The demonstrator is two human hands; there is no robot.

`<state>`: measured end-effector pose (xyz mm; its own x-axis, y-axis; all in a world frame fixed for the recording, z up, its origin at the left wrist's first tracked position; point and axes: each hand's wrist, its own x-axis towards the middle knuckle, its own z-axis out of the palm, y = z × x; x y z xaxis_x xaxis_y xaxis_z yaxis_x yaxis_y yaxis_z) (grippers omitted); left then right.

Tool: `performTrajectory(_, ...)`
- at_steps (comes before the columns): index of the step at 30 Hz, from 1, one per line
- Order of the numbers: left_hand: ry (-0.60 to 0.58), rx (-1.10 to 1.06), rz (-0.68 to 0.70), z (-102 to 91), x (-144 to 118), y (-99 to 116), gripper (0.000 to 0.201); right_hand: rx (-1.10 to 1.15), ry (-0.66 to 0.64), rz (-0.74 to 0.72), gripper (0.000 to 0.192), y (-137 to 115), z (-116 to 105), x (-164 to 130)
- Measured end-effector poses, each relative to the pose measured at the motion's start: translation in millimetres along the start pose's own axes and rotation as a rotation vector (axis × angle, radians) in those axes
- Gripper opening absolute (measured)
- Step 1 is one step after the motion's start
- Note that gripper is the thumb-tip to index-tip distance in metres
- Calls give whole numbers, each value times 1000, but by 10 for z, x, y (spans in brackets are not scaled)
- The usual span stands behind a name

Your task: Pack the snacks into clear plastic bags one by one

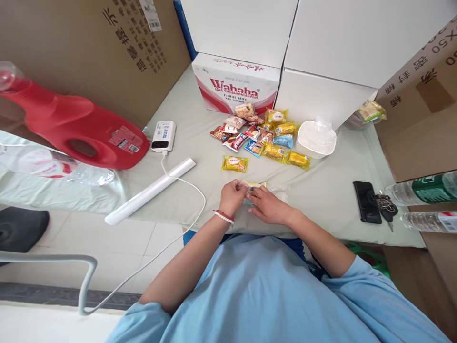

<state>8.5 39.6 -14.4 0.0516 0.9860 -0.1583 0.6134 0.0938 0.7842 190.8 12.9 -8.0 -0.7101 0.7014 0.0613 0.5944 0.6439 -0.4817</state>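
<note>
My left hand (233,196), with a bead bracelet at the wrist, and my right hand (268,206) meet at the near edge of the table. Both pinch a clear plastic bag (282,193) holding a small wrapped snack (254,186), mostly hidden by the fingers. A lone yellow snack pack (234,164) lies just beyond my hands. Farther back sits a pile of several wrapped snacks (266,136) in yellow, blue, red and brown wrappers.
A white plastic tub (316,138) stands right of the pile. Wahaha water carton (235,83) and white boxes at the back. Red detergent jug (78,126), power bank (163,136) with cable, white roll (150,190) at left. Phone (367,202), keys, water bottles (424,190) at right.
</note>
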Motion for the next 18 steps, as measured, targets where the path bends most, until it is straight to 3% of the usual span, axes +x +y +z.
performTrajectory(4,-27,9,88,176,-65,151,29,212,39,-90,39,78,-39,-114)
performTrajectory(7,-54,130,203,244,-209,243,34,415,143,-15,34,168,-19,-215)
performTrajectory(10,-75,443,302,280,-349,293,42,490,476,282,33,230,54,-334)
performTrajectory(12,-83,612,323,306,-409,296,47,382,704,549,28,246,115,-424)
performTrajectory(13,-87,663,330,322,-428,290,48,302,747,665,25,245,146,-471)
performTrajectory(15,-91,722,345,358,-446,265,49,171,657,816,29,221,202,-558)
performTrajectory(18,-89,758,357,406,-441,215,48,117,326,831,26,125,235,-659)
